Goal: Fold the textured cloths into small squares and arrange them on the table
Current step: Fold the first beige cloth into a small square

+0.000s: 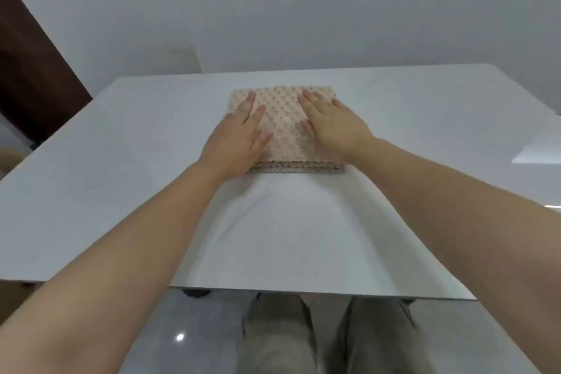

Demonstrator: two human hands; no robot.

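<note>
1. Both our hands lie flat on one folded textured cloth, a beige piece with a raised dotted weave.
2. Our left hand presses on the cloth's left side with fingers straight and slightly spread; the heel of the palm overhangs the cloth's left edge onto the table. It grips nothing.
3. Our right hand presses on the right side, fingers likewise straight and relaxed, the thumb pointing inward toward the left hand. It grips nothing either.
4. The cloth sits on the white table, centred left to right and toward the far side, well apart from the near edge. It reads as a roughly square pad, and its near edge shows several stacked layers.
5. Between the two hands a strip of the dotted surface is uncovered.
6. Beyond the far edge, a pale chair back stands against the wall, and a dark door fills the left side.
7. Below the table's near edge we see light trousers over a glossy floor.
</note>
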